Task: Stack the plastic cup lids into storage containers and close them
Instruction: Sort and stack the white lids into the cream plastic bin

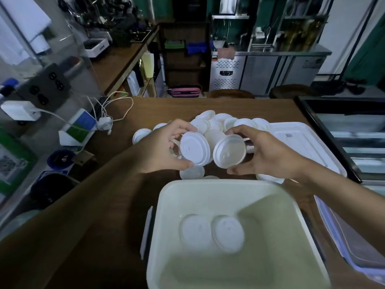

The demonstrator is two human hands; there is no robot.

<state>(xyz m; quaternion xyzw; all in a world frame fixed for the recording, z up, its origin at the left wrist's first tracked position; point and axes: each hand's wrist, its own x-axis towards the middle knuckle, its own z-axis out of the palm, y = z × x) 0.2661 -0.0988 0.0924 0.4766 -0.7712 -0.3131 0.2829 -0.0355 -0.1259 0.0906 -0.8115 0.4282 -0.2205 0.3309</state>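
Far to the left of the left hand, a folded card [80,130] in blue and green stands on the table [116,184]. A white charger [105,124] with a looped cable lies just beside it. The print on the card is too blurred to read.

The left hand [164,147] is curled round a short stack [194,148] of white lids, thumb under the near edge and fingers over the far edge. The top face is turned toward the camera and carries a small embossed mark that I cannot read. Just beside it, the right hand [266,153] grips a single lid [229,152] the same way, thumb below and fingers above. This one is tilted toward the stack, and their rims are close or touching.

Behind both hands a loose pile [218,122] of more lids lies on the table, some of it trailing off behind the left hand.

Below the hands, nearest the camera, stands an open white bin [208,187]. Two lids [195,230] lie side by side on its bottom, touching.

Right of the right hand a white cover [302,142] lies flat on the table. It has a small grey square on top with no legible text. Under the right forearm sits a box [354,247] with clear walls and a bluish rim; I cannot tell what is in it.
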